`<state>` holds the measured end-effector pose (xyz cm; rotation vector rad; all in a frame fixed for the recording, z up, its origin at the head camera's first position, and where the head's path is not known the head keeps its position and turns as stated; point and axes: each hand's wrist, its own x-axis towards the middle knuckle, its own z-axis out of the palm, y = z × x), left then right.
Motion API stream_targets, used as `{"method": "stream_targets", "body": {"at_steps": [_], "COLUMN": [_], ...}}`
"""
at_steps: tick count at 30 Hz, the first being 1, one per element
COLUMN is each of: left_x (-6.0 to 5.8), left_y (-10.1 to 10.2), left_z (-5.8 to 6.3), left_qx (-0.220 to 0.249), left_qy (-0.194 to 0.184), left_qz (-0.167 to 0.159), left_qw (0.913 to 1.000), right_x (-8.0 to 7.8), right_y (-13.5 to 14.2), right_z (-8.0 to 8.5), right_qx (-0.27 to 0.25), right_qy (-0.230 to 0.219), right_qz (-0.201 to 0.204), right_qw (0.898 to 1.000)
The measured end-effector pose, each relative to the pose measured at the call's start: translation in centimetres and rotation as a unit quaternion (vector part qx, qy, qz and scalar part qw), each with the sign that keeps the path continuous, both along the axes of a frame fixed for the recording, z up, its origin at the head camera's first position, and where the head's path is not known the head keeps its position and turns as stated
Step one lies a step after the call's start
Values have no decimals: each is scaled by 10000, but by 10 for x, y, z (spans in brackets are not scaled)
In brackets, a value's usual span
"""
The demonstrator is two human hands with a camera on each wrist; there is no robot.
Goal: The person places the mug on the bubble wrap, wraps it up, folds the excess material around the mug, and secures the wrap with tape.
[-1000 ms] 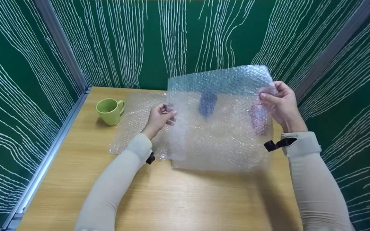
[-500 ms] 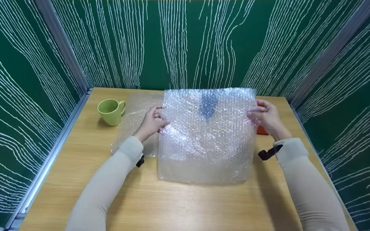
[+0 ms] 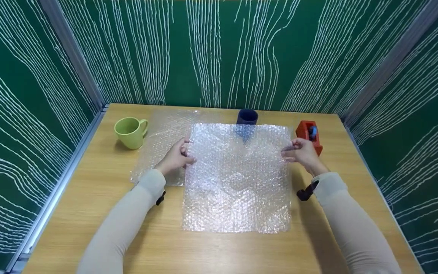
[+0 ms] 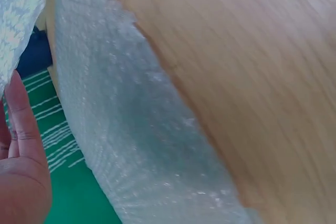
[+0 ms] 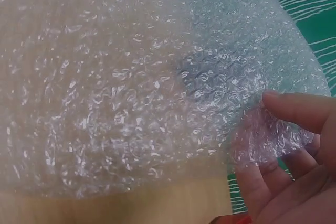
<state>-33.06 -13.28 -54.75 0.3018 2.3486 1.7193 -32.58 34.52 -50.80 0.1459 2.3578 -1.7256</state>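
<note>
Though clear, bubble wrap [image 3: 238, 182] between both hands' fingers [image 5: 302, 111], side edges in their pinch.

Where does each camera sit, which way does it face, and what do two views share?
Head: worn on the head, facing forward and down at the wooden table; the left hand, right hand and both sleeves show.
Left wrist: on that wrist, looking across bubble wrap and wood; part of the left hand shows at the left edge.
Right wrist: on that wrist, facing the held bubble wrap sheet; the right hand pinches it at right.
Shared: head and left wrist both show the dark blue cup.
</note>
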Motion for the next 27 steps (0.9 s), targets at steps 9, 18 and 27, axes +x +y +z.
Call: {"method": "stream_targets", "body": {"at_steps": [9,18,27], "left_x": [-5,0,-5], "left_y": [-1,-1,1], "left_z": [-18,-31,-33], "left_qx": [780,169,133], "left_qy": [-123,-129,-54], "left_qz": [1000,1160,1236], "left_qw": [9919,9930,9922], "right_x": [-4,-6,-12], "right_y": [-22,-23,-28], "right_z": [-32,-68,-59], "right_qx": [30,-38,761], "right_qy": [-154,78,-70], "right_qz": [112,-5,-96], "right_qw": [9998,10000,9970]}}
